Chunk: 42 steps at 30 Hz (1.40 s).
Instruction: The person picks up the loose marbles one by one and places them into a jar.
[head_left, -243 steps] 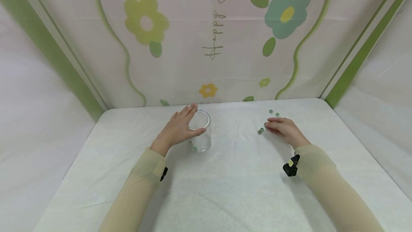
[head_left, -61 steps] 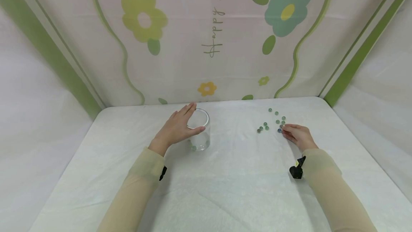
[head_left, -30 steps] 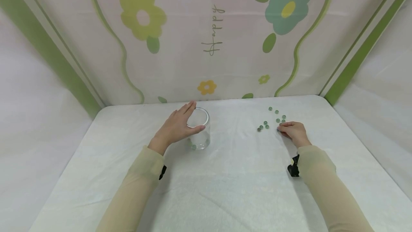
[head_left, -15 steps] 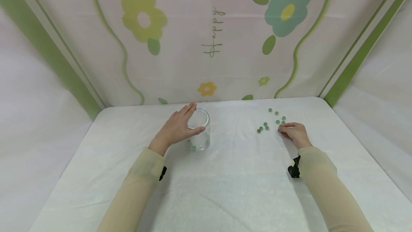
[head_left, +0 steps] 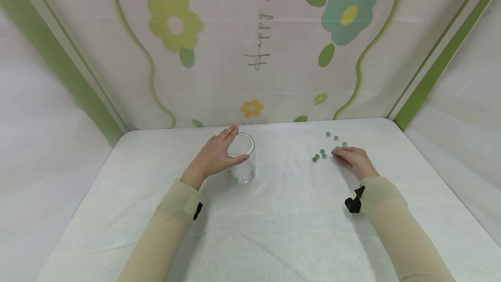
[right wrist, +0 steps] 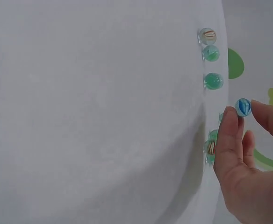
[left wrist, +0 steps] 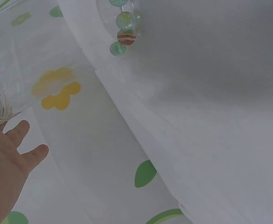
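Observation:
A clear glass jar (head_left: 249, 166) stands upright on the table, with several marbles (left wrist: 125, 21) at its bottom. My left hand (head_left: 214, 155) holds the jar at its rim, the thumb on the near side and the fingers on the far side. To the right, my right hand (head_left: 354, 161) pinches a blue-and-clear marble (right wrist: 243, 108) between thumb and fingertips, just off the cloth. Loose green marbles (head_left: 322, 151) lie left of this hand, and another marble (head_left: 344, 144) lies behind it. In the right wrist view, the fingers partly cover some marbles.
A white cloth (head_left: 266, 229) covers the table. Behind its far edge hangs a curtain (head_left: 289, 73) printed with flowers. White side walls (head_left: 465, 142) stand to the left and right.
Over the last second my right hand has picked up the blue marble and moved slightly left with it. Earlier, more marbles came to lie on the cloth. My left hand stays at the jar.

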### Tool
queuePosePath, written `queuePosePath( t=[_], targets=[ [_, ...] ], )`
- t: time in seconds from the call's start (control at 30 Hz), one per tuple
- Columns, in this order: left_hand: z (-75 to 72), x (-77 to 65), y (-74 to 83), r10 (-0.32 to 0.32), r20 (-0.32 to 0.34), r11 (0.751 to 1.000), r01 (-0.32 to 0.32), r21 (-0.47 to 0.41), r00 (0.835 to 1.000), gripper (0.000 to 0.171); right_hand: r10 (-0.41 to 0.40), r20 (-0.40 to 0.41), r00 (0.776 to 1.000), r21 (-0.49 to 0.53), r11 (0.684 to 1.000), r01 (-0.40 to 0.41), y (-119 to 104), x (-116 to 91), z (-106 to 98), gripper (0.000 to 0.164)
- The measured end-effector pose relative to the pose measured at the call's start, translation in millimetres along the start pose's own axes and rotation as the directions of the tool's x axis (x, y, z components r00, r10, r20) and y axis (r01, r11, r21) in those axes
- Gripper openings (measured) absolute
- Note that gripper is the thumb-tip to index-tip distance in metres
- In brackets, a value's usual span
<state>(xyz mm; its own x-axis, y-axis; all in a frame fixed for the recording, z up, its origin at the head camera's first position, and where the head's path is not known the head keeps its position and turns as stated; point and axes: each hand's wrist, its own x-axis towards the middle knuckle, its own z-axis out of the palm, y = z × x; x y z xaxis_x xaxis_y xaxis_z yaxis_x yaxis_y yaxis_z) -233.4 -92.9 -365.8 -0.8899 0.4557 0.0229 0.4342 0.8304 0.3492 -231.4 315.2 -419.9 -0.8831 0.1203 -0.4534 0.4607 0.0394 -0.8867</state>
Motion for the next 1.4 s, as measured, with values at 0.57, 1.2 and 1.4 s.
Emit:
queuePosePath(
  t=[0.57,1.2,1.4],
  targets=[
    [-0.3,-0.2,1.3,0.005,-0.008,1.000,-0.005,0.001,1.000,0.092,-0.038,0.198,0.979,0.180,0.984,0.002,-35.8,-16.4,42.2,0.063],
    [0.1,1.2,0.7,0.008,-0.003,1.000,-0.008,-0.004,1.000,0.092,-0.110,0.230,0.967,0.137,0.987,0.079,-72.7,-27.7,120.6,0.049],
    [-2.8,1.2,1.9,0.005,0.009,1.000,-0.005,0.022,1.000,0.092,-0.129,0.249,0.960,0.113,0.988,0.103,-80.1,-36.5,149.9,0.044]
  ],
)
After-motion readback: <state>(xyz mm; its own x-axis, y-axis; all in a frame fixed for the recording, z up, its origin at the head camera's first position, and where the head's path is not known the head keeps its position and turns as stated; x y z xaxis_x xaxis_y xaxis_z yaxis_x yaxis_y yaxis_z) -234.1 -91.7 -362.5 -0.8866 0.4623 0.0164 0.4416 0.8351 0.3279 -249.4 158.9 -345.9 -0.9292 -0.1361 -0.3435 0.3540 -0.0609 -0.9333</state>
